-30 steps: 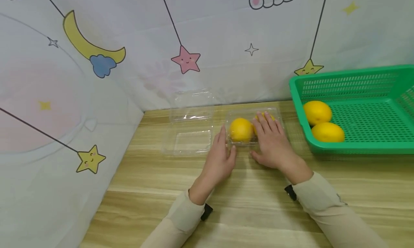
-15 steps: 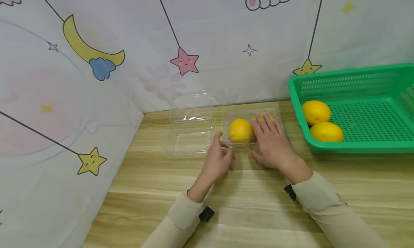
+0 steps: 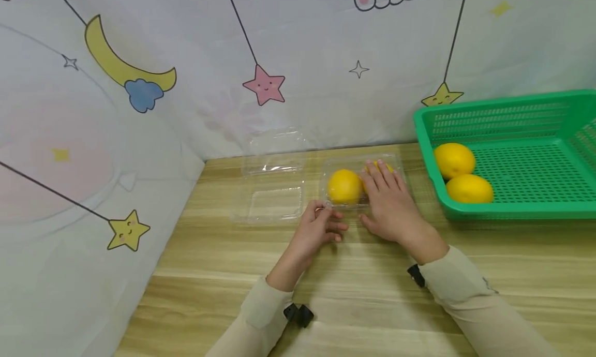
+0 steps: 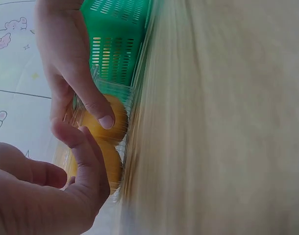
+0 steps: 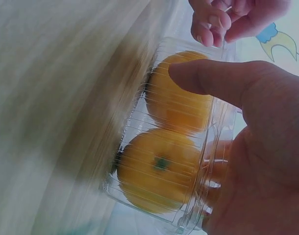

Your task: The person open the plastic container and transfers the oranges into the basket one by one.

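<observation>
Two oranges [image 3: 344, 187] sit side by side in a closed clear plastic clamshell box [image 5: 127, 188] on the table. My right hand [image 3: 391, 207] lies over the lid's right part with straight fingers, covering much of one orange. Its thumb [image 5: 198, 76] extends along the ribbed front side. At the box's front left corner, my left hand [image 3: 314, 233] pinches the rim between thumb and curled index finger; its other fingers reach out loosely in front. Left of this box stands a second clear clamshell box [image 3: 274, 202], its lid raised against the backdrop.
A green plastic basket [image 3: 549, 209] stands to the right, with two more oranges [image 3: 469, 189] at its left end. Behind the wooden table [image 3: 372, 305] hangs a white cloth backdrop [image 3: 316, 46] printed with stars and a moon.
My left hand has slid from the box's left side toward its front corner, its fingers going from straight to curled at the rim. The right hand stays on the lid.
</observation>
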### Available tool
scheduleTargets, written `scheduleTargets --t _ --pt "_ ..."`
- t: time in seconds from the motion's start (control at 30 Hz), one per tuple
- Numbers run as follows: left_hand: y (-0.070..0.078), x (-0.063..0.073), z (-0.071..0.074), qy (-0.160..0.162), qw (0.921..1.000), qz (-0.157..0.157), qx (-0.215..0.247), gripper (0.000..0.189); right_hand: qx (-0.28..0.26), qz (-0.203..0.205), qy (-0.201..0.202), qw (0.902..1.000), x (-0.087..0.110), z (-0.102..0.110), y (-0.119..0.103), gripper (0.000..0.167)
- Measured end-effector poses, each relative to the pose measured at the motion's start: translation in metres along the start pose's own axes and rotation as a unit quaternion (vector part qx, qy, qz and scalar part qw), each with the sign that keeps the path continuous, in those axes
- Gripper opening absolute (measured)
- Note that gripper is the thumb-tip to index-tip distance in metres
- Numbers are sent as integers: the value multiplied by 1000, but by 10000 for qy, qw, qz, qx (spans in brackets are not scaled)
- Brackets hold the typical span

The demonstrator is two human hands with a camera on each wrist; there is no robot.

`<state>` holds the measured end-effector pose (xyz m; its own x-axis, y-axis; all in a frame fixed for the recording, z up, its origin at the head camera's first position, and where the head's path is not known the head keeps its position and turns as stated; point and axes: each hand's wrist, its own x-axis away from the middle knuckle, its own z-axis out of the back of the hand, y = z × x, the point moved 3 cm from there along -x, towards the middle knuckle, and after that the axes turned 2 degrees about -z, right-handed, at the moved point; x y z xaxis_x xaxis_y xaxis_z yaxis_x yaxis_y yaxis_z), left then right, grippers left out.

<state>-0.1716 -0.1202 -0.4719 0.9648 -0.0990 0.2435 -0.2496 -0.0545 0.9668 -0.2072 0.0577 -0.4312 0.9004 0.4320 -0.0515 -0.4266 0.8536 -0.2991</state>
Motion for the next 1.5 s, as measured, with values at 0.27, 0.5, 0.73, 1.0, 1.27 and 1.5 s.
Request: scheduleTargets --t 0.27,0.5,0.73,1.0,1.27,1.5 --pt "-3 -1 2 41 9999 72 126 12 -136 -43 4 9999 -2 0 4 84" --pt "0 -1 4 6 9996 87 268 9 211 541 446 9973 0 13 -11 78" --pt "4 -4 1 48 9993 133 339 5 39 723 810 9941 1 16 -28 44" --pt "-1 -3 4 83 9989 166 427 5 742 826 880 9899 -8 12 -37 39" --pt "-3 -5 4 52 9984 276 487 7 1279 823 803 9851 -14 15 -47 24" --pt "-1 -5 7 24 9977 327 599 10 1374 1121 906 9800 -21 14 -55 18"
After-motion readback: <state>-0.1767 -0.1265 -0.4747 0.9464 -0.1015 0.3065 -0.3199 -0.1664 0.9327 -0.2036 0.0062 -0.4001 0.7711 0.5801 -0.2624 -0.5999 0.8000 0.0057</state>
